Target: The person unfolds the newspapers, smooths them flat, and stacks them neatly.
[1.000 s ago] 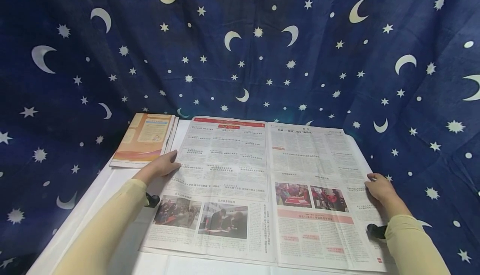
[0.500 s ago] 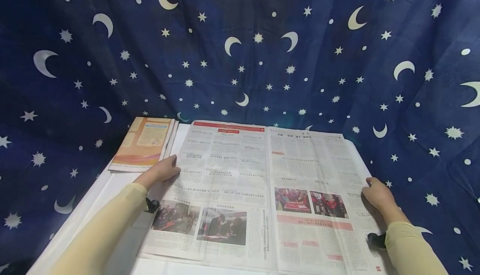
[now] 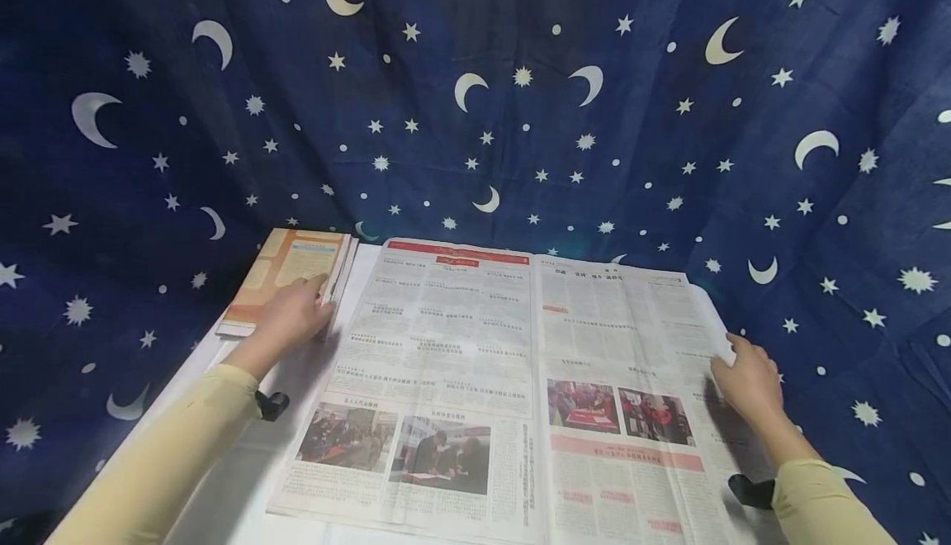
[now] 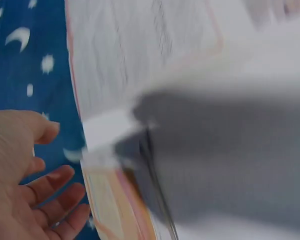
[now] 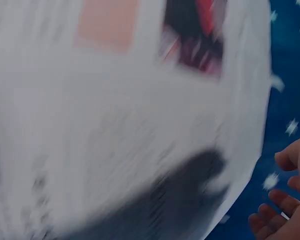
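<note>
An opened newspaper (image 3: 446,338) lies flat over most of the white desk (image 3: 248,487), its top edge close to the desk's far edge and its right page running to the desk's right edge. A red band crosses the top of the left page; lower down come two photographs side by side. The right page carries another pair of photographs, with a pink band just below them.

At the desk's far left corner sits a stack of booklets (image 3: 286,268), an orange cover uppermost, with a narrow strip of desk between it and the newspaper.

The left hand (image 3: 288,318) is over the right side of the stack, at its near end. Its fingers are relaxed and slightly bent, with the thumb apart, and hold nothing; with the left wrist view blurred, I cannot tell whether they touch the cover. The right hand (image 3: 746,380) is at the newspaper's right edge, fingers loosely bent around nothing, and the right wrist view shows a strip of curtain (image 3: 416,91) between thumb and paper.

Both arms wear pale yellow sleeves (image 3: 159,462), with a black fitting (image 3: 272,405) at each wrist. The dark blue curtain, printed with moons and stars, hangs behind the desk.
</note>
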`<state>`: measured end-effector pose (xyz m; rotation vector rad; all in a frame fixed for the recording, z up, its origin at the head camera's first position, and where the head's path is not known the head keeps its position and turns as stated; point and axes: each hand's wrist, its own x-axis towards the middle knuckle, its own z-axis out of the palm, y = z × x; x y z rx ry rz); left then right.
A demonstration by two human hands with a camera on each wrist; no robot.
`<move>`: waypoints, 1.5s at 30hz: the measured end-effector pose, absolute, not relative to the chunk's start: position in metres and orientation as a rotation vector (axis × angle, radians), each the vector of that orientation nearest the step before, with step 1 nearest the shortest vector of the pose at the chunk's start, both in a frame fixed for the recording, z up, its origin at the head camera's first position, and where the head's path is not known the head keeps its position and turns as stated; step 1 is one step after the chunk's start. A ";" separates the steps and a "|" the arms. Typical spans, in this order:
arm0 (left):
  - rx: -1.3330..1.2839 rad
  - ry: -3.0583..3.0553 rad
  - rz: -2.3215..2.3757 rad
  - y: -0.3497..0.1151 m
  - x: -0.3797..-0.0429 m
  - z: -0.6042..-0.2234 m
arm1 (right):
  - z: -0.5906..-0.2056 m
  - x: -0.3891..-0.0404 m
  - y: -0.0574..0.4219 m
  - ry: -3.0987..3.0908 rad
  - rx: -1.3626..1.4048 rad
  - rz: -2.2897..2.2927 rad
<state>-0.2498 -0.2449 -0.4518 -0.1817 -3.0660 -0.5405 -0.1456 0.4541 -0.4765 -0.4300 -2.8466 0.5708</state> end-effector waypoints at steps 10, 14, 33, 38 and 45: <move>0.210 -3.090 -0.685 -0.318 -0.252 -0.457 | -0.453 -0.174 0.343 -2.856 -0.033 0.814; 0.384 -3.103 -0.718 -0.330 -0.252 -0.465 | -0.455 -0.181 0.292 -2.866 0.150 0.925; 0.508 -3.058 -0.678 -0.340 -0.257 -0.487 | -0.467 -0.201 0.117 -2.940 0.551 1.287; 0.509 -3.043 -0.667 -0.340 -0.258 -0.487 | -0.471 -0.210 0.089 -2.918 0.584 1.411; 0.579 -3.057 -0.757 -0.339 -0.258 -0.482 | -0.473 -0.216 0.058 -2.851 0.559 1.657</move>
